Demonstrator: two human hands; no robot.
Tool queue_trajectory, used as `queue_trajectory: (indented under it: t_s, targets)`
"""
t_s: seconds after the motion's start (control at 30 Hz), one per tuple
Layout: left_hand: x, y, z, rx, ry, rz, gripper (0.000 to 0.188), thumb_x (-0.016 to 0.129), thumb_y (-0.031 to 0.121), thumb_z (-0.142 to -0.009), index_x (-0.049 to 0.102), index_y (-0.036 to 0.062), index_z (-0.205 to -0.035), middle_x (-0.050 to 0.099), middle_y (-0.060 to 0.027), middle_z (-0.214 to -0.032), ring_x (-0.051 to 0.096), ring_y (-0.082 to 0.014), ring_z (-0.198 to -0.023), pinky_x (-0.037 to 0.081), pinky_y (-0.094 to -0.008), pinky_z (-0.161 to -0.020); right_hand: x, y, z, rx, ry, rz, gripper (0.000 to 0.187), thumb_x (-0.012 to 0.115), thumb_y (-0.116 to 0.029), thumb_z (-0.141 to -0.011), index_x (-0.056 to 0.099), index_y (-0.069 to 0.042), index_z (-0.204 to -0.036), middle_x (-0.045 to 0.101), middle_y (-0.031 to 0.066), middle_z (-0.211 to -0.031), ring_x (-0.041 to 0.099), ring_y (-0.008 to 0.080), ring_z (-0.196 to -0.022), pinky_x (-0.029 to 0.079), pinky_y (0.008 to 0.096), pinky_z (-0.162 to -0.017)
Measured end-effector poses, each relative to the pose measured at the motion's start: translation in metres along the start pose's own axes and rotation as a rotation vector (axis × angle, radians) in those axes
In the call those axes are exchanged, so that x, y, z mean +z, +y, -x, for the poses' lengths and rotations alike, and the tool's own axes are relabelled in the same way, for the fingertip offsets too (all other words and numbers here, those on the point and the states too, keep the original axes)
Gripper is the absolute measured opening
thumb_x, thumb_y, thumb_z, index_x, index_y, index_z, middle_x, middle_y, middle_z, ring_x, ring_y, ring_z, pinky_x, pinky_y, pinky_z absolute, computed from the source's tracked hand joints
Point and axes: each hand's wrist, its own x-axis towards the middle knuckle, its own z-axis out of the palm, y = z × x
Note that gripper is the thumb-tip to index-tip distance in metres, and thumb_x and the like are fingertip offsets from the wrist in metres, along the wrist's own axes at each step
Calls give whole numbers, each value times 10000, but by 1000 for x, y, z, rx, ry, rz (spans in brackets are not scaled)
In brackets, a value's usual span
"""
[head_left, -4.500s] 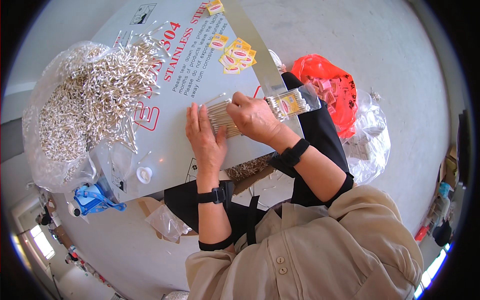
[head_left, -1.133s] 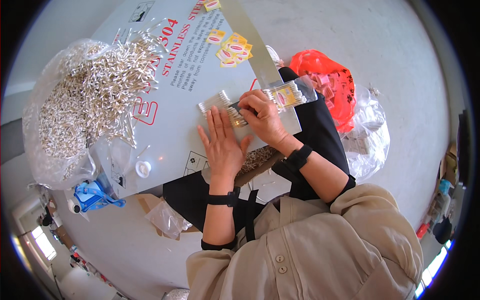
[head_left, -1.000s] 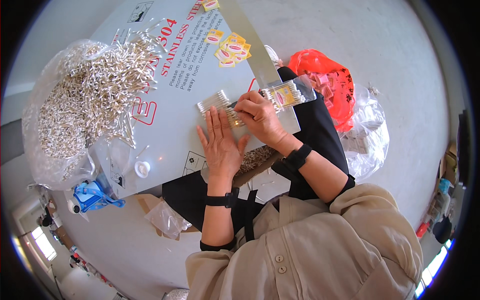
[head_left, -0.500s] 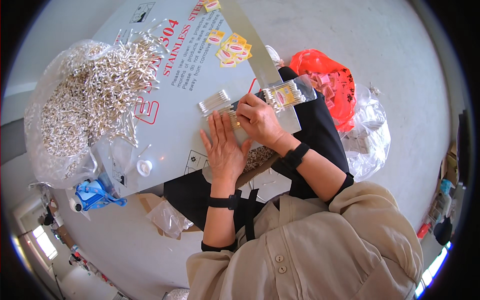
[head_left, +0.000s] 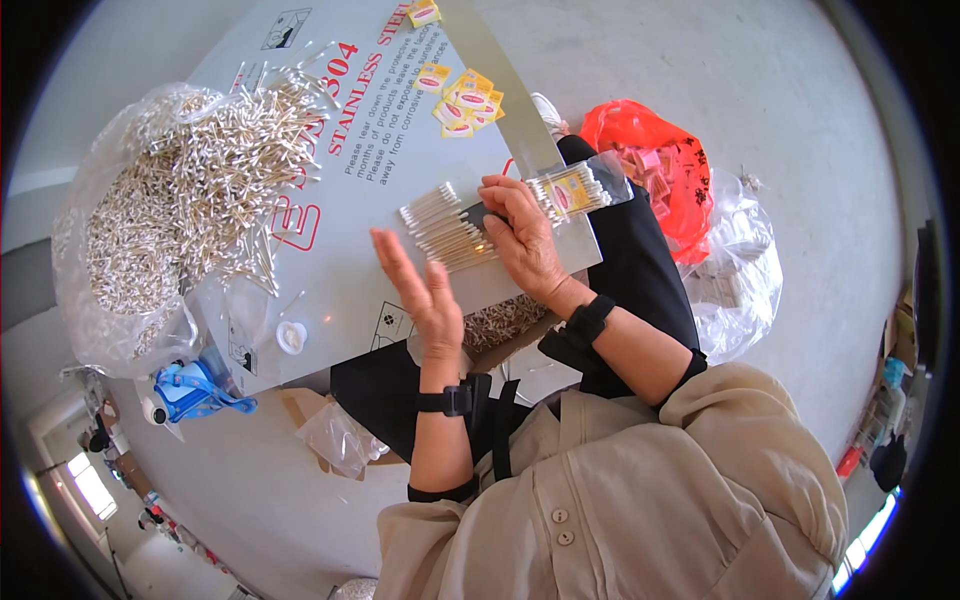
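A row of cotton swabs (head_left: 447,232) lies side by side on the grey metal-look tabletop (head_left: 350,260), between my two hands. My left hand (head_left: 428,305) is raised just off the near left end of the row, fingers stretched and thumb apart, holding nothing. My right hand (head_left: 527,240) rests at the row's right end, its fingers loosely bent and parted from the thumb. A dark flat piece (head_left: 482,214) shows beside its thumb; whether the hand touches it is unclear. To its right, a clear packet of swabs with a yellow card (head_left: 574,190) lies at the table's edge.
A big clear bag (head_left: 75,250) spills a heap of loose cotton swabs (head_left: 190,195) at the left. Yellow cards (head_left: 470,100) lie farther back. A small white tub (head_left: 290,337) and blue strapped container (head_left: 188,388) are nearer left. A red bag (head_left: 640,125) stands on the floor right.
My left hand has lifted off the swabs and moved left and nearer me, uncovering the row. My right hand's fingers have loosened from their closed grip at the row's end.
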Motion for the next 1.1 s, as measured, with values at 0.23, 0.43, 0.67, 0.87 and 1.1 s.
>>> queue_trajectory:
  t_s: [0.23, 0.43, 0.67, 0.87, 1.1]
  targets:
    - [-9, -8, -7, -34, 93, -60, 341, 665, 36, -848, 603, 42, -1184, 580, -130, -1210, 525, -304, -1166, 406, -414, -1010, 10, 8, 1, -10, 46, -111, 310, 618, 76, -813, 575, 15, -1114, 546, 142, -1249, 614, 248, -1032, 503, 329, -906]
    - [-11, -7, -9, 120, 17, -373, 217, 723, -27, -724, 665, 61, -914, 586, -78, -966, 538, -279, -947, 449, -382, -835, -1, 2, 0, -25, -80, 133, 178, 661, 73, -754, 617, 18, -917, 593, 130, -1103, 631, 272, -956, 526, 343, -801]
    - [-9, -7, -1, 149, -29, -439, 174, 718, -8, -724, 644, 69, -860, 561, -59, -907, 531, -287, -921, 436, -404, -822, 0, 8, -1, -269, -138, 367, 129, 672, 48, -726, 609, 0, -827, 582, 132, -1020, 617, 313, -912, 523, 349, -774]
    - [-9, -1, -4, 156, 21, -457, 211, 734, 20, -727, 659, 54, -922, 582, -77, -986, 534, -299, -965, 446, -407, -854, 1, 6, -2, -256, -130, 372, 106, 657, 43, -730, 582, -1, -790, 585, 137, -1005, 613, 315, -923, 519, 364, -785]
    - [-11, -7, -1, 180, -29, -484, 196, 711, 9, -740, 642, 53, -918, 588, -81, -984, 537, -305, -973, 443, -415, -862, 3, 5, -4, -268, -122, 384, 103, 642, 50, -720, 567, 4, -773, 585, 138, -983, 610, 319, -908, 519, 369, -778]
